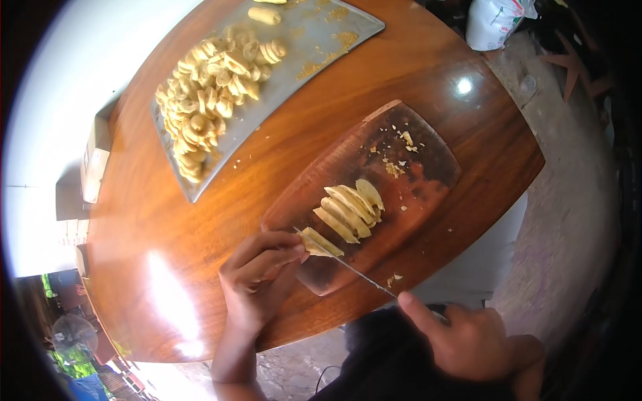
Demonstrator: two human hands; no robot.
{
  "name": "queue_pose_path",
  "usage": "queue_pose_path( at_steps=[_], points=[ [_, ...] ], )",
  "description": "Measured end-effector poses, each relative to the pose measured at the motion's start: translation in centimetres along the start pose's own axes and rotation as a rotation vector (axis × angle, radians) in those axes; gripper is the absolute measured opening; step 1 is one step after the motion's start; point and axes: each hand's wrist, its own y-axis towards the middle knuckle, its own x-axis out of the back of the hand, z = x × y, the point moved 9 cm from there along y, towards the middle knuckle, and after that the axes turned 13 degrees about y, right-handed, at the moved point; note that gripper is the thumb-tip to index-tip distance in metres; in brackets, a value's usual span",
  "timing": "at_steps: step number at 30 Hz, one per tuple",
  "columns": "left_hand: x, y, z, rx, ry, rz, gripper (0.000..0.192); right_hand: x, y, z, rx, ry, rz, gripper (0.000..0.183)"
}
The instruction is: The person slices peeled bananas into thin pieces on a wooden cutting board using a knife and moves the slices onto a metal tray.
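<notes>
My right hand is closed round the handle of a knife, its index finger laid along the back of the blade. The thin blade crosses the near-left end of a yellowish roll on a dark reddish wooden cutting board. My left hand pinches that end piece between its fingertips, close to the blade tip. Just beyond it, several cut slices of the same food lean together in a row. Crumbs lie on the far part of the board.
A metal tray at the far left holds a heap of similar slices and an uncut roll. The board and tray rest on a polished wooden table. A white plastic bag stands beyond its far right edge.
</notes>
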Motion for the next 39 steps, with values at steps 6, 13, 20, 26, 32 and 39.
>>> queue_pose_path(
  at_steps=[6,13,20,26,32,39],
  points=[
    [0.1,0.3,-0.5,-0.033,0.087,-0.011,0.020,0.5,0.5,0.3,-0.013,-0.001,0.021,0.054],
    [0.1,0.4,-0.8,-0.076,0.130,-0.012,0.021,0.6,2.4,0.8,-0.015,-0.034,0.092,0.060],
    [0.0,0.4,-1.0,-0.085,0.139,-0.006,0.024,-0.3,6.8,1.3,-0.047,0.059,0.068,0.069],
    [0.0,0.5,-1.4,-0.174,0.143,-0.024,0.020,-1.8,12.2,3.0,0.140,0.215,0.134,0.085],
    [-0.2,0.1,-1.6,-0.113,0.138,-0.082,0.018,-2.1,10.9,2.4,0.183,0.255,0.064,0.086],
    [0.0,0.0,-1.2,0.010,0.147,-0.054,0.019,-0.2,2.4,0.1,0.000,0.061,0.001,0.066]
  ],
)
